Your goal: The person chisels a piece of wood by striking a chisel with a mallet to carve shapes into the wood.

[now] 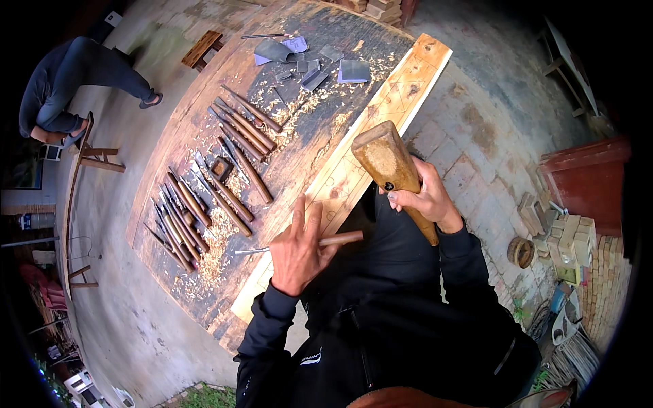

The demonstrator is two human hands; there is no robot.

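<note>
My left hand is closed on a chisel, its wooden handle pointing right and its metal blade left. Two of its fingers stretch out over a long pale wooden board with pencil marks and knots. The chisel lies across the board rather than upright on it. My right hand grips a worn wooden mallet, raised at the board's right edge with its thick head tilted up and left. Left of the board, several chisels and gouges with wooden handles lie in rows on the workbench.
Wood shavings are strewn around the tools, beside a small dark square block. Sandpaper pieces lie at the bench's far end. Another person bends by a narrow wooden bench at left. Stacked bricks stand at right.
</note>
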